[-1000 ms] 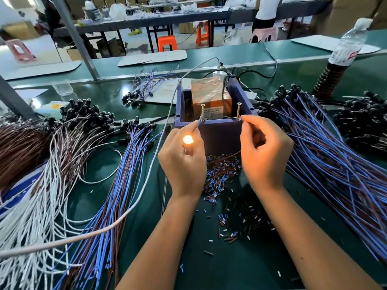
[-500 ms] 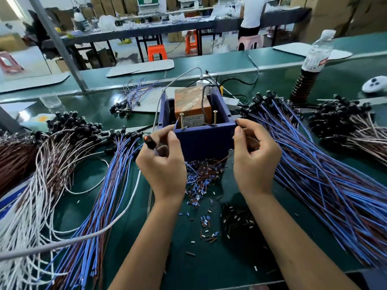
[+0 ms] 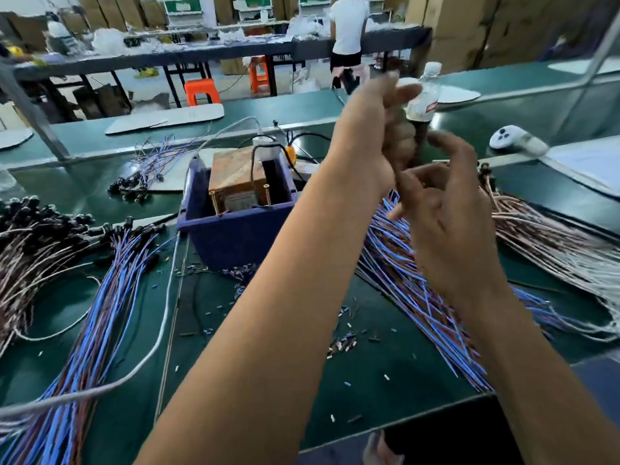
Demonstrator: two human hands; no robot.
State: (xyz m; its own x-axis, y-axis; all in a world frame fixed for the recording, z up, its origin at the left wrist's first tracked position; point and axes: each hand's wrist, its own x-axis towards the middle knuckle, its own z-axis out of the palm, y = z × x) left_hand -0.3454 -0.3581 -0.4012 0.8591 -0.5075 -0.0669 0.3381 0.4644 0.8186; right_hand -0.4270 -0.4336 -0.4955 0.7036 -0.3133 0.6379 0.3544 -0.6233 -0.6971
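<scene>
My left hand [image 3: 369,135] is raised and blurred above the right-hand bundle of blue and brown wires [image 3: 419,297], fingers pointing up; whether it holds a wire is hidden by the blur. Just below and right of it, my right hand [image 3: 446,213] hovers over the same bundle with loosely curled fingers, nothing visible in them. Left of both hands stands a blue box [image 3: 235,239] holding an orange-brown transformer block [image 3: 235,172] and two upright metal pins [image 3: 267,196].
Another blue and brown wire bundle [image 3: 100,297] and pale wires with black lamp ends [image 3: 30,250] fill the left. Pale wires [image 3: 553,243] lie far right. A water bottle [image 3: 423,102], a white controller [image 3: 510,140], a grey cable [image 3: 161,330] and insulation scraps [image 3: 342,344] are nearby.
Both hands left the blue box's front rim and swung up and to the right over the right bundle. The small lamp seen in my left hand is no longer visible.
</scene>
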